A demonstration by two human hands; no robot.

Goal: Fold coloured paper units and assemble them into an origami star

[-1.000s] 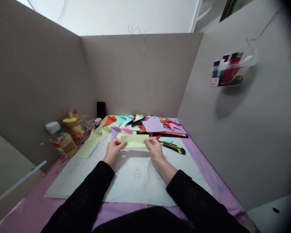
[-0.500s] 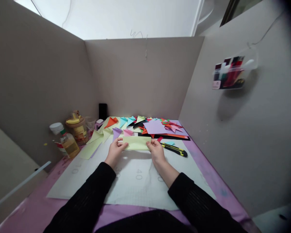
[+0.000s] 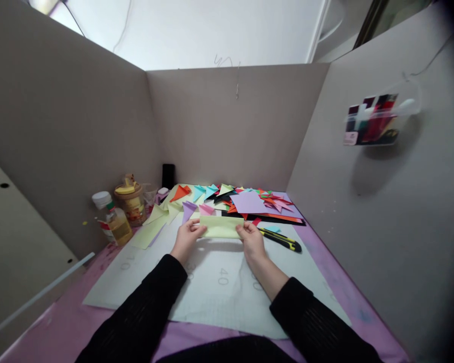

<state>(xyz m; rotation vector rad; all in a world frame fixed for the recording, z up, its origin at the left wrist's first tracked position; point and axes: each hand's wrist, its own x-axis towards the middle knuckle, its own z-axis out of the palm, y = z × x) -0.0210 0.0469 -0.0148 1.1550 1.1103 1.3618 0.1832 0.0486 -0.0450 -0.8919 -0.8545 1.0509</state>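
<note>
A pale yellow-green strip of folded paper (image 3: 221, 227) is stretched level between my two hands, a little above the white mat. My left hand (image 3: 186, 239) pinches its left end between thumb and fingers. At the right end my right hand (image 3: 252, 240) grips it the same way, thumb in front. Beneath lies the white mat (image 3: 208, 297) with printed numbers. A black and yellow box cutter (image 3: 282, 240) rests just right of my right hand. Beyond the strip are a purple folded piece (image 3: 188, 210) and a pink folded piece (image 3: 206, 209).
Behind lie a lilac sheet (image 3: 248, 202), an orange folded piece (image 3: 180, 192) and several coloured paper pieces. On the left stand a bottle of amber liquid (image 3: 119, 228), a lidded tub (image 3: 131, 204) and a black phone (image 3: 168, 176). Grey panels (image 3: 227, 121) enclose the table; a clear holder (image 3: 378, 121) hangs right.
The whole view has shifted slightly, so everything appears a bit further right and lower. Both hands keep their hold on the paper strip, with no clear change in its shape.
</note>
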